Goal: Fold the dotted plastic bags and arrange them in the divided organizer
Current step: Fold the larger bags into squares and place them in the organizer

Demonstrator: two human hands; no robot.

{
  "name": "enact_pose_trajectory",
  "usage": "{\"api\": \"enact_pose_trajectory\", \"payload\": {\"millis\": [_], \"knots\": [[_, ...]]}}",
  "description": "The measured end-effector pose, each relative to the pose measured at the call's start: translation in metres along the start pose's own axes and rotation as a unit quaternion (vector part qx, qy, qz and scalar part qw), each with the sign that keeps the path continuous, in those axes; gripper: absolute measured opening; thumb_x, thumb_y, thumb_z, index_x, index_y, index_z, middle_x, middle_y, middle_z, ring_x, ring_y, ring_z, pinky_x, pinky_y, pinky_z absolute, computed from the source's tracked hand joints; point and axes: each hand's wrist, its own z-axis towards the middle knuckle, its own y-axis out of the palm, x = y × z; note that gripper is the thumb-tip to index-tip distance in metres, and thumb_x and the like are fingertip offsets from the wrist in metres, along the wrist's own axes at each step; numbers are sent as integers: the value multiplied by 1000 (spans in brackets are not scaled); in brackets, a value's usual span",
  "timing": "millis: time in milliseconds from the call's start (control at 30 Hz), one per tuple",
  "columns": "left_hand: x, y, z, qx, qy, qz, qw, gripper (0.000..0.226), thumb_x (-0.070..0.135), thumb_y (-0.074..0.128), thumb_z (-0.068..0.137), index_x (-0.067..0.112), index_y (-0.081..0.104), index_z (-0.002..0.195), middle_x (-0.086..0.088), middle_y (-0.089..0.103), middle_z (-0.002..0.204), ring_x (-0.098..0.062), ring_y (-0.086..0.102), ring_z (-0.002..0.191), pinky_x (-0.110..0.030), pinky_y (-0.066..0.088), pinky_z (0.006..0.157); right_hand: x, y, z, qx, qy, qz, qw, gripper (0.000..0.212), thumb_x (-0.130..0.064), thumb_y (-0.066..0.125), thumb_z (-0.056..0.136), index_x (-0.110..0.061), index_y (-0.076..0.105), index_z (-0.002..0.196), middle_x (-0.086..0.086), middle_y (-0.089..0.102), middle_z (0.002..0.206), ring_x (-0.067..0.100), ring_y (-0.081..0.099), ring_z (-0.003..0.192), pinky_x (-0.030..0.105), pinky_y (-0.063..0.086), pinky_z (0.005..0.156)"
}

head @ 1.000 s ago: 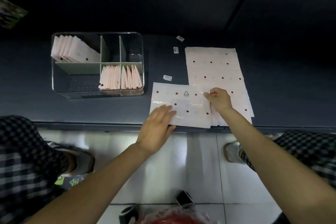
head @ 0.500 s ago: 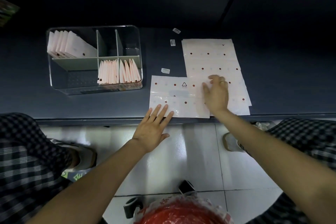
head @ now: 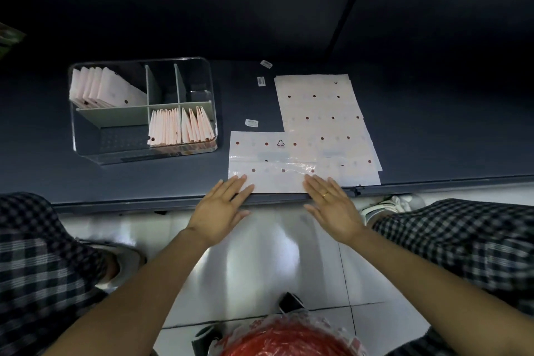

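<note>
1. At the lower middle of the frame, both hands lie flat on the near edge of a dotted plastic bag (head: 271,162) that is spread on the dark worktop (head: 433,139).
2. Left hand (head: 219,211): fingers (head: 234,185) straight and slightly spread, tips resting on the bag's lower left corner, gripping nothing.
3. Right hand (head: 335,208): fingers (head: 316,185) straight and slightly spread, tips on the bag's lower right part; a ring (head: 325,194) shows on one finger.
4. The bag bears a triangle recycling mark (head: 281,143) and overlaps the lower left of a stack of flat dotted bags (head: 323,113) lying at centre right.
5. Left of centre stands the clear divided organizer (head: 86,150). Folded bags (head: 107,89) lean in its upper left compartment; more folded bags (head: 180,127) stand packed in its two lower right compartments.
6. Three small white labels (head: 251,123) lie on the worktop between the organizer and the stack.
7. Below the worktop, a pale tiled floor (head: 260,263), checked trousers (head: 37,263) at both sides and a red plastic-wrapped object (head: 289,341) at the bottom edge.
</note>
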Motion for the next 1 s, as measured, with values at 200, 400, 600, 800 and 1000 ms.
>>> {"api": "enact_pose_trajectory", "payload": {"millis": [200, 400, 600, 800, 1000], "knots": [[1, -14, 21, 36, -69, -69, 995, 37, 35, 50, 95, 22, 53, 130, 5, 45, 139, -18, 39, 128, -33, 29, 102, -1, -17, 21, 104, 18, 47, 993, 25, -20, 88, 60, -11, 74, 78, 7, 73, 95, 25, 69, 85, 39, 54, 84], [1, -19, 30, 65, -54, -45, 995, 22, 25, 59, 91, 17, 63, 111, 4, 56, 118, -21, 50, 108, -31, 38, 89, 3, -16, 27, 109, -25, -13, 994, 36, 6, 83, 32, -11, 69, 61, 6, 74, 84, 21, 70, 73, 32, 59, 71], [4, -31, 31, 93, -7, -4, 996, 33, 15, 92, 48, 16, 62, 62, 4, 65, 77, -19, 62, 64, -23, 51, 54, -5, -14, 29, 91, 16, 1, 996, 31, -5, 88, 41, -13, 68, 64, 2, 72, 87, 19, 67, 73, 23, 55, 63], [0, -29, 34, 56, -12, -51, 997, 9, 14, 67, 83, 15, 59, 83, 4, 59, 99, -17, 56, 92, -25, 44, 78, -8, -21, 29, 51, 35, 19, 998, 47, -52, 76, 68, -12, 69, 94, 2, 65, 100, 21, 62, 87, 23, 54, 74], [-8, -43, 35, 15, -7, -151, 988, 10, 18, 46, 95, 16, 54, 89, 5, 59, 104, -14, 53, 104, -26, 40, 89, 4, -32, 41, -9, -23, 4, 1000, 26, -31, 72, 77, -14, 66, 96, 2, 62, 97, 20, 58, 89, 26, 49, 73]]}}
